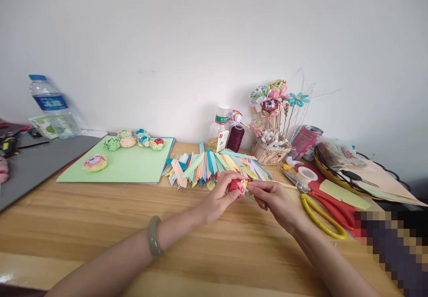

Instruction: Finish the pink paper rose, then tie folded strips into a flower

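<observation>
My left hand (220,195) is closed around a small red and pink folded-paper flower (236,187), held just above the wooden table. On the flower's right side, at its yellowish edge, the fingertips of my right hand (270,195) pinch together. A bit of pale green paper shows beneath the right fingers. Directly behind both hands lies a wide pile of folded paper strips (197,167) in many colours. Several finished paper flowers (128,141) rest on a light green sheet (133,167) at the left, with one (95,162) nearer its front edge.
Behind the strips stand a bottle (219,129), a dark thread spool (236,138) and a basket of paper flowers (272,147). Scissors (324,216), a white tape roll (307,174) and a pink can (306,142) are at the right. A water bottle (53,105) leans far left.
</observation>
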A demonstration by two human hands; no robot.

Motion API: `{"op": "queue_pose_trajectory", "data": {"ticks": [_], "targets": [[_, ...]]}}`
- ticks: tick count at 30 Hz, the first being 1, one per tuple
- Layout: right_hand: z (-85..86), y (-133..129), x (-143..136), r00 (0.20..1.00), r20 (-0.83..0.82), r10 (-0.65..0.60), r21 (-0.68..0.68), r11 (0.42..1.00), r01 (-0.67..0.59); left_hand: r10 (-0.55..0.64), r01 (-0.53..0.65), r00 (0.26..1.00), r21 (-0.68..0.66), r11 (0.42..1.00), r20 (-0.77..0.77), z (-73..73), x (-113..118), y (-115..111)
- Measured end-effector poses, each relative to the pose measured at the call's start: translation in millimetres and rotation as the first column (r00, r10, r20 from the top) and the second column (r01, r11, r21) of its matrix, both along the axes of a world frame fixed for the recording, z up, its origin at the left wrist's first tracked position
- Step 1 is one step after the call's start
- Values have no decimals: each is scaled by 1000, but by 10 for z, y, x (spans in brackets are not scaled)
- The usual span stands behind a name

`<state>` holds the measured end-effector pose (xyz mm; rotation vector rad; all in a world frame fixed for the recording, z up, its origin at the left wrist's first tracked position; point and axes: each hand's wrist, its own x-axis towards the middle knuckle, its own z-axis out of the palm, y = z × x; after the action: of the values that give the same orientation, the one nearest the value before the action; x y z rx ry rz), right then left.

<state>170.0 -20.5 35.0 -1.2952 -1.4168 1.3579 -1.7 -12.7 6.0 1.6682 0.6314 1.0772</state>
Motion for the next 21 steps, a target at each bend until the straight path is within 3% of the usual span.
{"op": "queue_pose_trajectory", "data": {"ticks": [21], "targets": [[-3, 3, -59, 997, 34, -66, 10, 998, 66, 21, -11, 999, 192, 981, -45, -3, 8, 0]]}}
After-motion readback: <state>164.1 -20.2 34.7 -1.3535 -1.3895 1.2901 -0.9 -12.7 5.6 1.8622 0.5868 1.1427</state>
